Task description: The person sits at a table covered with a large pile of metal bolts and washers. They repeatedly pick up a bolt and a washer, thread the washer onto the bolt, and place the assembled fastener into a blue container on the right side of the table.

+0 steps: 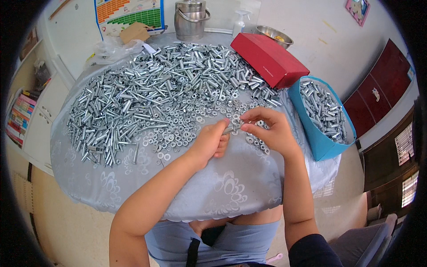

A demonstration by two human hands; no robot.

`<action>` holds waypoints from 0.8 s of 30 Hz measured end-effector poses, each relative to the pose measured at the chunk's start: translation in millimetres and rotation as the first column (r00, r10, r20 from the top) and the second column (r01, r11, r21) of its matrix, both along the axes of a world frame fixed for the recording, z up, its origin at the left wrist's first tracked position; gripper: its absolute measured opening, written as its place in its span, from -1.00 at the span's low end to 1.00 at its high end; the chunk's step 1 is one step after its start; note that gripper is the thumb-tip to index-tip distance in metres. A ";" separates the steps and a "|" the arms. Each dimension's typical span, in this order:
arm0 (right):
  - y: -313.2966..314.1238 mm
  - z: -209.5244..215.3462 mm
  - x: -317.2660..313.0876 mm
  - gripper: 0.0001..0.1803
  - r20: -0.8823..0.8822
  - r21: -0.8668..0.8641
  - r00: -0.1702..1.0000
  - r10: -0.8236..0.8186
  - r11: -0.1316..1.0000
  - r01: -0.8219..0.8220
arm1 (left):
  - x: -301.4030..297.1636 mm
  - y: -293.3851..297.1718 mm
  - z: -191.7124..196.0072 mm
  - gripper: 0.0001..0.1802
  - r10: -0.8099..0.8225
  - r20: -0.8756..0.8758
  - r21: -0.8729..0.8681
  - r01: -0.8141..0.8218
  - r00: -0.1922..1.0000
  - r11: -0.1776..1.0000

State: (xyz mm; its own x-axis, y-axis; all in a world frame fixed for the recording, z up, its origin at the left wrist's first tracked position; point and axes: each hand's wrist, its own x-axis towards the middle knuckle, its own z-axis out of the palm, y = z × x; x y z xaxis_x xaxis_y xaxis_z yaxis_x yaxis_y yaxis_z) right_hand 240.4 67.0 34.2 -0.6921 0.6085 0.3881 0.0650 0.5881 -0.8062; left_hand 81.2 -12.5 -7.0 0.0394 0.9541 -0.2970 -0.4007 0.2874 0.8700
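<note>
My left hand (210,141) is closed around a metal anchor bolt (230,130), whose end sticks out past the thumb toward the right. Curled in close to that end, my right hand (275,131) has its thumb and forefinger nearly together; any small part between them is too small to make out. Just beyond both hands lie loose nuts and washers (180,133). A large heap of bolts and metal sleeves (129,98) spreads over the left and far parts of the table.
A patterned grey cloth covers the table (178,196). On the right stands a blue fabric bin (327,152) full of metal anchors, beside a red box (271,58). Along the back are a steel pot (190,22), a white spray bottle (240,24), a metal bowl (284,41) and a plastic bag (113,50).
</note>
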 end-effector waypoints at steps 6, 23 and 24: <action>-0.1 -2.1 -1.7 -0.77 0.001 -0.079 0.999 0.050 0.996 -0.050 | -1.2 -0.2 -2.1 -0.50 0.018 0.009 0.020 -0.018 1.000 1.000; -5.0 0.3 0.5 -0.68 0.305 0.041 0.952 0.037 0.998 -0.052 | 6.1 -0.3 -9.5 -0.46 0.120 -0.070 0.103 -0.112 0.990 0.988; -5.5 -1.2 0.4 -0.67 0.267 0.036 0.962 0.061 0.997 -0.073 | 6.6 -0.5 -10.1 -0.46 0.126 -0.085 0.116 -0.116 0.988 0.986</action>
